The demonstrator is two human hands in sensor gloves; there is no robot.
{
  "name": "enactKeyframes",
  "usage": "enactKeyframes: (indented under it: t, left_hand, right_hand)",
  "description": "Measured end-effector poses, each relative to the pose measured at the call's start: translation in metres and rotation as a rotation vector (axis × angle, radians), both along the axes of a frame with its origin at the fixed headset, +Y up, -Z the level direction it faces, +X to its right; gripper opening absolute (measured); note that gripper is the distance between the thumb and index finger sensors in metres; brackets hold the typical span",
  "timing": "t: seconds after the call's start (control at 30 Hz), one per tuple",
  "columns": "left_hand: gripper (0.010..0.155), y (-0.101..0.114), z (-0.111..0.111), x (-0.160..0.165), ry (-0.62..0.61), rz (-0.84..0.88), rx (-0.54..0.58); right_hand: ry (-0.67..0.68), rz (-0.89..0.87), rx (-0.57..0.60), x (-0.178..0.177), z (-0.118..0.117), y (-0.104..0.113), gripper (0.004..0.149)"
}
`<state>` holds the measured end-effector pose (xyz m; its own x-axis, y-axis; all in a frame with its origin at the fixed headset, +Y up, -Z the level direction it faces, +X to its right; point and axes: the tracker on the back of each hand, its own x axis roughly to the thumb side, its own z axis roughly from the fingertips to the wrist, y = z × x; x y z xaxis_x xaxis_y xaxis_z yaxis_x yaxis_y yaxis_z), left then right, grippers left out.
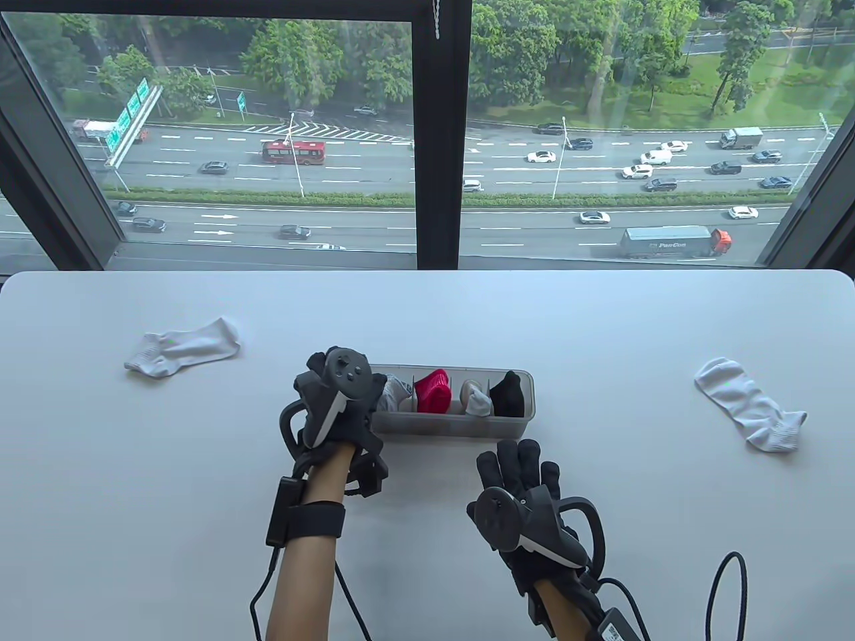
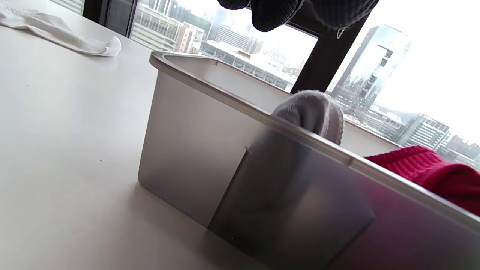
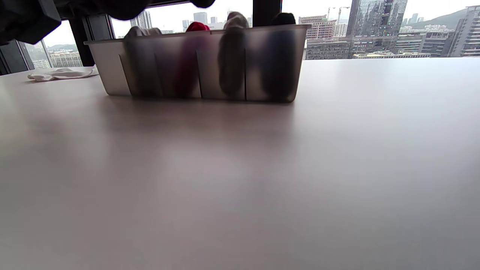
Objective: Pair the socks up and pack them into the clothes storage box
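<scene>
A translucent storage box [image 1: 442, 424] with dividers stands mid-table. It holds a grey-white sock bundle [image 1: 395, 392] at its left end, then a red bundle [image 1: 433, 390], a grey bundle [image 1: 478, 402] and a black bundle [image 1: 507, 392]. My left hand [image 1: 334, 407] hovers over the box's left end, its fingers hidden under the tracker. In the left wrist view its fingertips [image 2: 273, 15] hang above the box [image 2: 187, 150] and the grey sock [image 2: 311, 112], holding nothing. My right hand [image 1: 518, 467] lies flat on the table just in front of the box, fingers straight.
One loose white sock [image 1: 184, 346] lies at the table's left, also seen in the left wrist view [image 2: 63, 33]. Another white sock [image 1: 751, 404] lies at the right. Cables trail from both wrists at the near edge. A window runs behind the table.
</scene>
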<state>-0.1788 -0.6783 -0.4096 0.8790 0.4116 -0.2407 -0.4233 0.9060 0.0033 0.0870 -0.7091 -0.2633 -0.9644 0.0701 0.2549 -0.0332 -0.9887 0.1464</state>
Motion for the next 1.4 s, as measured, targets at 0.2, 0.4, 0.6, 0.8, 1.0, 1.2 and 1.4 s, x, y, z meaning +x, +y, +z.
enactKeyframes:
  t: [0.2,0.4,0.6,0.8,1.0,1.2,1.4]
  left_hand:
    - [0.068,0.027,-0.002,-0.07,0.07,-0.053,0.014]
    - [0.071,0.038,-0.016,-0.146,0.176,-0.066,-0.023]
    - [0.071,0.016,-0.048,-0.215,0.245,-0.063,-0.106]
    - [0.076,-0.034,-0.088,-0.252,0.245,-0.054,-0.316]
    - [0.083,-0.077,-0.11,-0.267,0.156,-0.021,-0.517]
    - [0.08,-0.083,-0.109,-0.262,0.18,-0.138,-0.506]
    - [0.044,-0.073,-0.073,-0.225,0.003,-0.282,-0.47]
  right_hand:
    - [0.018,0.01,0.019,-0.003,0.003,0.003,0.072]
    - [0.037,0.025,0.023,-0.008,0.006,0.005,0.072]
    - [0.042,0.033,0.022,-0.01,0.008,0.005,0.072]
    - [0.004,0.028,0.015,-0.009,0.006,0.007,0.071]
    - [-0.026,0.028,-0.024,-0.006,0.001,0.004,0.071]
    - [-0.04,0.016,-0.023,-0.004,0.0,0.006,0.07]
    - [0.017,0.004,-0.032,-0.014,0.006,0.004,0.069]
